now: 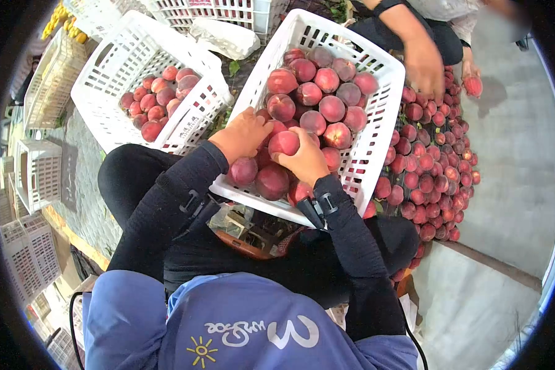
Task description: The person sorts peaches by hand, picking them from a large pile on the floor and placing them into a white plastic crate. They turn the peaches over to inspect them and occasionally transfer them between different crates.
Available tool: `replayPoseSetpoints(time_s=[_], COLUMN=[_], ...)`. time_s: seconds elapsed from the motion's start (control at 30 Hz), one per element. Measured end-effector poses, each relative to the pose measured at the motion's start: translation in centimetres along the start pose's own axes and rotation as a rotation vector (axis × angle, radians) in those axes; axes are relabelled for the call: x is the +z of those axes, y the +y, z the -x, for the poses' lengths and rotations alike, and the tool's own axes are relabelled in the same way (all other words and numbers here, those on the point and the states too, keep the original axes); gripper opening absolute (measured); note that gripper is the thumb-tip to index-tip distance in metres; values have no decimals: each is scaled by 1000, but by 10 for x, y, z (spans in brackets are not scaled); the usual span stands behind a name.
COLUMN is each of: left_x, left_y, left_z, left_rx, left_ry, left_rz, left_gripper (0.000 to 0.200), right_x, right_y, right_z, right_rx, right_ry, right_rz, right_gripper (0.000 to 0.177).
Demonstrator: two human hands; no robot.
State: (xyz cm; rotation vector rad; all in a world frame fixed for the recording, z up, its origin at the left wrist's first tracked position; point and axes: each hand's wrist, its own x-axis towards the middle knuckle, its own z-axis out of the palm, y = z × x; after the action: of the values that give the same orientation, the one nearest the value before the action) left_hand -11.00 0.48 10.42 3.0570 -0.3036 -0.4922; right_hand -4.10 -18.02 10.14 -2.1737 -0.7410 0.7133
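Observation:
A white slotted crate point(381, 120) full of red peaches point(332, 108) stands in front of my knees. My right hand point(303, 159) has its fingers wrapped round a red peach point(284, 143) above the fruit in the crate's near part. Just to the left, my left hand point(243, 134) reaches over the crate's left edge onto the peaches; its fingertips are partly hidden among them, and what they grip cannot be made out.
A second white crate point(120, 68) with several peaches stands at the left. A large peach pile point(435, 166) lies at the right. Another person's hand point(424, 65) is over the pile, and their other hand point(468, 65) is beside a peach. More crates point(40, 172) stand far left.

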Motion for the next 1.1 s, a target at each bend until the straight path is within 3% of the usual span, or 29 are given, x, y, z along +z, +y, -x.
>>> replayPoseSetpoints(time_s=[0.07,0.2,0.27,0.33,0.47,0.57,0.63,0.73,0.8,0.83,0.9,1.0,1.07,1.1], left_x=[1,-8,0,11,7,2,4,13,3,6,7,10,10,15], left_y=[0,6,10,11,11,15,22,31,48,48,47,51,56,58], left_z=[-2,14,23,21,7,14,18,17,16,17,23,19,13,11], left_rx=[-2,11,13,27,-86,-23,2,-34,-12,-19,2,-33,-81,-69], left_ry=[-47,32,370,384,131,269,363,365,356,310,310,305,354,413], left_rz=[-3,0,25,65,161,169,139,123,353,315,305,312,327,339], left_gripper=[76,66,59,53,59,62,66,71,73,76,77,77,72,71], right_x=[-3,9,14,25,19,24,37,43,33,27,6,-55,-62,-56], right_y=[-4,3,2,13,13,11,7,1,0,2,5,3,45,66], right_z=[1,1,6,5,3,-1,3,2,2,-1,-5,11,-12,-9], right_rx=[58,-23,-39,-116,-129,-90,-69,3,34,45,90,143,44,-6], right_ry=[8,79,101,166,109,85,239,273,151,175,-5,60,270,274], right_rz=[9,236,308,301,329,355,375,427,330,329,99,-7,-59,-704], right_gripper=[77,76,78,80,75,68,57,70,78,78,74,65,55,53])
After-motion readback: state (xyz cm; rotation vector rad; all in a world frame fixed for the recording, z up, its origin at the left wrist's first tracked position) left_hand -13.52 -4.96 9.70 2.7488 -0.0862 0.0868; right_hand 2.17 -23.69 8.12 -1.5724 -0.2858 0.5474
